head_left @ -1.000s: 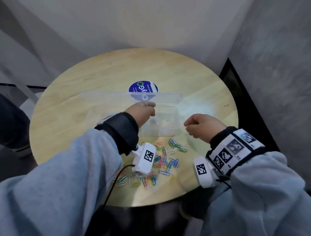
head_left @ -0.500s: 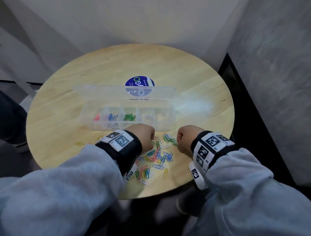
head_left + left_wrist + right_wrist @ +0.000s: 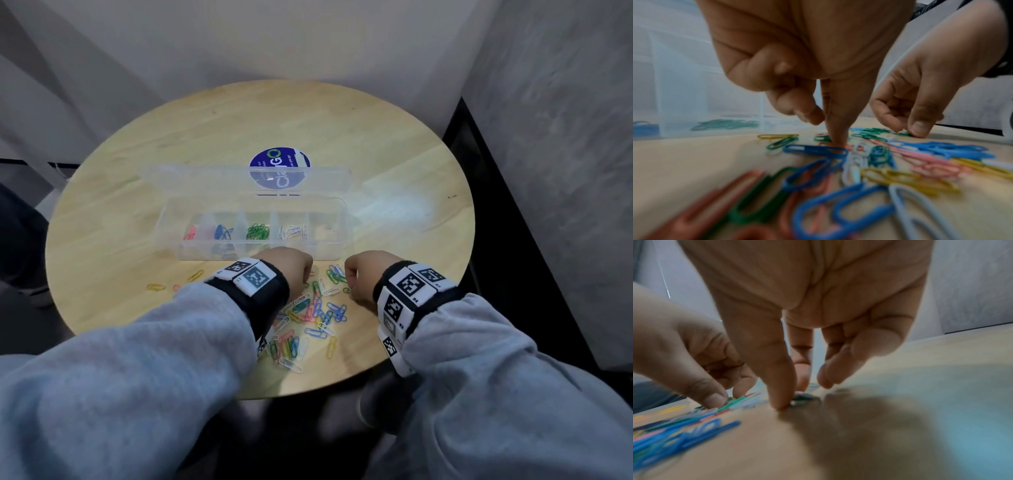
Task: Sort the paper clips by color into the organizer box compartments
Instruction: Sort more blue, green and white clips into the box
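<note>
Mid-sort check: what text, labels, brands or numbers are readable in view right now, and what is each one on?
"GO": white and green letters, seen sideways, on the round blue sticker on the table; more white letters lie behind the organizer box lid, unclear.
Small white print on that sticker: too small to read.
"R4": on the right wrist band.
Square black-and-white code markers on both wrist bands: patterns, not words.
Paper clips: no text.

A round wooden table [image 3: 359, 137] carries a clear organizer box [image 3: 337, 236], loose paper clips [image 3: 315, 315] and a blue sticker [image 3: 279, 161].
</note>
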`<act>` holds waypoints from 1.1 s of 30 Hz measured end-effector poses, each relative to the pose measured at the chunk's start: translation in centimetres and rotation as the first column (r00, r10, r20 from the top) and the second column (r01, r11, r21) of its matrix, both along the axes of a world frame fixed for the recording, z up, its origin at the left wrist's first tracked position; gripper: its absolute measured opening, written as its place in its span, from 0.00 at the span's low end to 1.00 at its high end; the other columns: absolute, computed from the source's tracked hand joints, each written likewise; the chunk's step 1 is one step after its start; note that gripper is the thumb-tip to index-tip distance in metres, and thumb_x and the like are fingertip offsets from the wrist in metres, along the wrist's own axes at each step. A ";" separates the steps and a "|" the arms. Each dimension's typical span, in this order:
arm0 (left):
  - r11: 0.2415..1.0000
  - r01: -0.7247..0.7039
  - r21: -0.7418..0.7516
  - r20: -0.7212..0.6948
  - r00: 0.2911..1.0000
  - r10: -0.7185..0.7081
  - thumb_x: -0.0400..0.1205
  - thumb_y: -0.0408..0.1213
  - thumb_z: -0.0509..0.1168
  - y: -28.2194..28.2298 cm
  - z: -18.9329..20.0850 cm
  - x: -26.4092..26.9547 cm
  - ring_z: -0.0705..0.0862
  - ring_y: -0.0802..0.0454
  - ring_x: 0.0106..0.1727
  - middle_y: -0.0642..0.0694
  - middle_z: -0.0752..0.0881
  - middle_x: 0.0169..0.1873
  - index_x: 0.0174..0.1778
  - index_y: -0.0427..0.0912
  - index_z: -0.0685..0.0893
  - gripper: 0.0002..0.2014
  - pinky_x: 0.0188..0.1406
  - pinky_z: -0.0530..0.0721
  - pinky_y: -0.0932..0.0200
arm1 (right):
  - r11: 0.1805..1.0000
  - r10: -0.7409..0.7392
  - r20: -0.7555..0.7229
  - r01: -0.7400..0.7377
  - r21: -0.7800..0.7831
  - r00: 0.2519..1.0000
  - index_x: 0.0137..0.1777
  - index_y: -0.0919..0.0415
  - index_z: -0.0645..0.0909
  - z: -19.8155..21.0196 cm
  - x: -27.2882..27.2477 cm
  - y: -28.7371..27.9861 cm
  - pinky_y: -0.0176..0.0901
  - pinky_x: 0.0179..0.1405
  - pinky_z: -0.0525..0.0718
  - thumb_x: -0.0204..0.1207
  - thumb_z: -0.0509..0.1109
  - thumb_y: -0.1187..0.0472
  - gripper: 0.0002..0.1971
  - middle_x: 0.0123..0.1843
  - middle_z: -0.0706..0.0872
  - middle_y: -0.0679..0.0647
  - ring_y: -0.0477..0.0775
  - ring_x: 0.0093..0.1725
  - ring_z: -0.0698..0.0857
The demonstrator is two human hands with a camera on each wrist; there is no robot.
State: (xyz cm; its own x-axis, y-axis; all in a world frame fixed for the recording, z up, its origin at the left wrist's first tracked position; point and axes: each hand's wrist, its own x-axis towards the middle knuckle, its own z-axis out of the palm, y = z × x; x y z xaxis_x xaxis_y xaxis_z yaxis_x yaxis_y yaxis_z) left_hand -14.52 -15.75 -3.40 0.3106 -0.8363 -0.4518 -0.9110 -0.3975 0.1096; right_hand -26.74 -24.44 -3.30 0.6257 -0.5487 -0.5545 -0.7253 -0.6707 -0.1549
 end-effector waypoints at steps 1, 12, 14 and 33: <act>1.000 -0.005 0.007 -0.004 1.000 0.005 0.79 0.34 0.63 0.0 0.1 0.0 0.81 0.45 0.57 0.45 0.85 0.55 0.50 0.47 0.81 0.07 0.46 0.73 0.60 | 1.000 0.018 -0.021 -0.018 -0.003 1.000 0.47 0.58 0.78 -0.1 0.2 0.0 0.42 0.45 0.78 0.75 0.66 0.63 0.03 0.55 0.86 0.56 0.57 0.51 0.82; 0.959 -0.274 -0.068 -0.373 0.899 0.231 0.71 0.31 0.66 2.1 0.9 0.7 0.77 0.52 0.31 0.51 0.79 0.26 0.26 0.45 0.73 0.11 0.32 0.75 0.62 | 0.998 0.055 -0.106 -0.055 0.006 0.993 0.54 0.64 0.83 0.2 0.4 0.2 0.39 0.38 0.78 0.71 0.65 0.67 0.12 0.47 0.84 0.56 0.56 0.45 0.81; 0.925 -0.376 -0.050 -0.530 0.795 0.294 0.73 0.26 0.66 2.3 1.1 1.0 0.78 0.50 0.31 0.47 0.81 0.27 0.27 0.45 0.73 0.13 0.34 0.79 0.60 | 0.999 0.035 -0.048 -0.034 0.027 0.998 0.50 0.60 0.80 0.5 0.0 -0.1 0.35 0.29 0.73 0.71 0.65 0.70 0.09 0.41 0.81 0.52 0.55 0.43 0.79; 0.783 -0.587 0.205 -0.723 0.448 0.525 0.82 0.26 0.52 0.3 0.3 -0.6 0.65 0.53 0.24 0.45 0.70 0.26 0.35 0.42 0.73 0.12 0.19 0.61 0.67 | 0.993 -0.044 0.002 0.044 0.108 0.999 0.41 0.62 0.83 0.8 0.2 -0.4 0.44 0.44 0.82 0.70 0.68 0.65 0.04 0.42 0.86 0.57 0.57 0.42 0.83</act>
State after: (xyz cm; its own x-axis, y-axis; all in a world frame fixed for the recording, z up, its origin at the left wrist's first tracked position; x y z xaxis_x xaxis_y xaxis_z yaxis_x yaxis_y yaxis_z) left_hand -15.13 -15.43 -3.08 0.3250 -0.6423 -0.6941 -0.1014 -0.7534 0.6497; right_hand -26.58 -24.84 -2.46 0.6050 -0.5125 -0.6094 -0.7528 -0.6174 -0.2281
